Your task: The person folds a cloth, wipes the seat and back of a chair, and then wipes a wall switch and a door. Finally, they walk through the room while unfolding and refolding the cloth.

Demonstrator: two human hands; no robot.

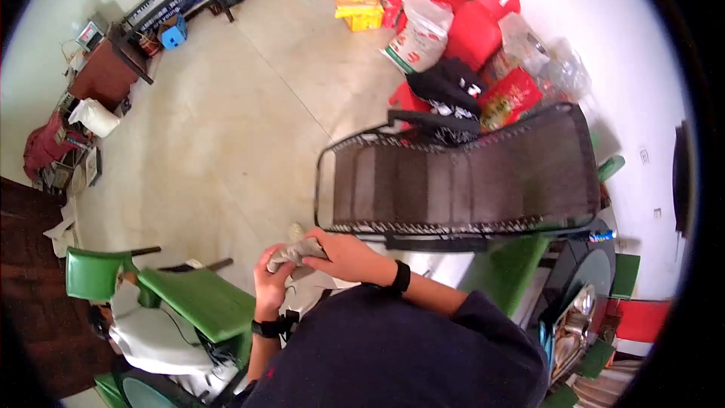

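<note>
A small bundle of rolled grey cloth (297,254) is held in front of my body; its exact kind cannot be made out. My left hand (268,278) grips its left end with bent fingers. From the other side, my right hand (346,257) closes on the right end, thumb below and fingers above. Both wrists wear black bands. Just beyond my right hand stands a dark reclining lounge chair (453,189) with a black frame.
Green chairs (200,302) stand at the lower left, one draped with white cloth (151,336). Behind the lounger are red chairs (474,30), a white sack (421,34) and plastic bags (563,68). A yellow box (359,4) sits farther back. A wooden desk (106,75) lines the left wall.
</note>
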